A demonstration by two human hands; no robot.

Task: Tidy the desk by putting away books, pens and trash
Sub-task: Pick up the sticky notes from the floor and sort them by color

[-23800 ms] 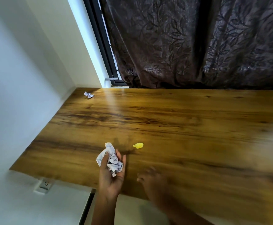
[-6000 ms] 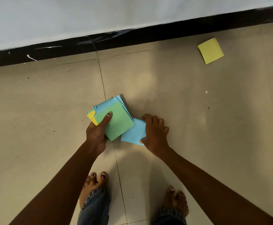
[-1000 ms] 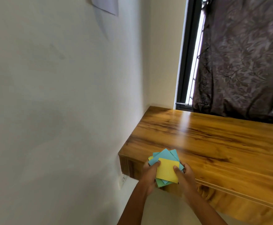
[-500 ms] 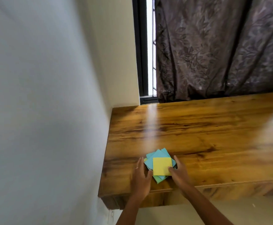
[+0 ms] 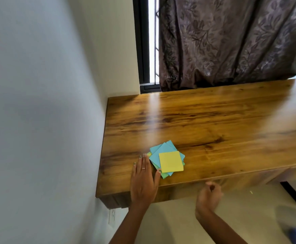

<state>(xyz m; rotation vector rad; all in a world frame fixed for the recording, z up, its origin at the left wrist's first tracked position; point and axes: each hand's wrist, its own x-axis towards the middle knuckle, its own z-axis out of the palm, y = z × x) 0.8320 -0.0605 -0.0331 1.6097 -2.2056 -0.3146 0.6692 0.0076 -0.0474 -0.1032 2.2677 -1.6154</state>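
I see left hand (image 5: 143, 180) flat, fingers straight, touching sticky notes (image 5: 167, 160) on worktop (image 5: 214, 120); right hand (image 5: 208, 194) beside worktop's front edge, blurred, grip unclear.

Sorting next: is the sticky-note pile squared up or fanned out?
Fanned out: the sticky-note pile shows blue corners splayed behind the yellow top note, green edges below.

There is one camera, worn on the person's head. It looks forward and down from above the near left corner of the wooden desk (image 5: 205, 124). The desk edge is close; the curtain (image 5: 231, 41) at the back is farther away
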